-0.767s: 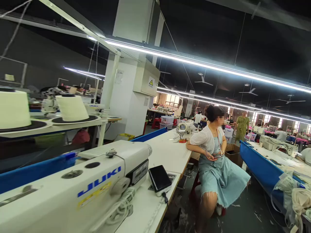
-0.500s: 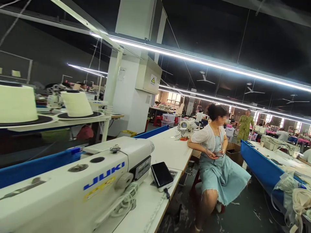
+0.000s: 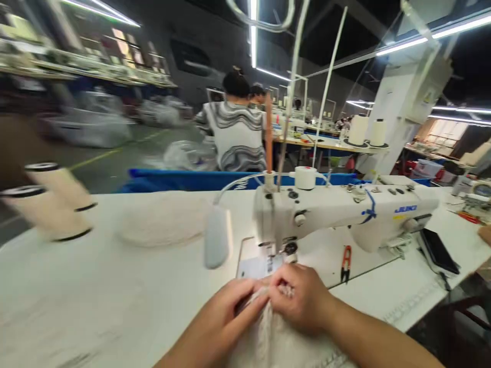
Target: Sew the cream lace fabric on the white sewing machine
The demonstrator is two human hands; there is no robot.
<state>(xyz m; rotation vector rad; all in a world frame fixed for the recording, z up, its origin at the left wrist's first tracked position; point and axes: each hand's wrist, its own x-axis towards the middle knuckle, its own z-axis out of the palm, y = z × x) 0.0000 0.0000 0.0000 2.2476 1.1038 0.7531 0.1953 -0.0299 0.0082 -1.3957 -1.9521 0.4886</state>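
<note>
My left hand (image 3: 230,317) and my right hand (image 3: 301,296) meet in front of the sewing machine (image 3: 326,209), just short of its needle area. Between them they pinch a white lace-like fabric (image 3: 264,332), which hangs down toward me. The fingers of both hands are closed on it, with the fingertips nearly touching. Right of the needle area, a pair of red-handled thread snips (image 3: 346,263) lies on the machine bed. A grey lamp head (image 3: 218,237) on a bent neck stands left of the needle. The fabric's lower part is blurred.
Cream thread cones (image 3: 57,204) stand on the left of the white table (image 3: 115,301). Behind them is a pale blurred fabric pile (image 3: 161,217). A black-screened panel (image 3: 439,250) sits at the right. Beyond the blue trough (image 3: 172,179), a person in a patterned top (image 3: 240,133) sits facing away.
The view has swung left and down, from the aisle and a seated person to the machine's needle end. Both my hands and the white fabric are now in sight.
</note>
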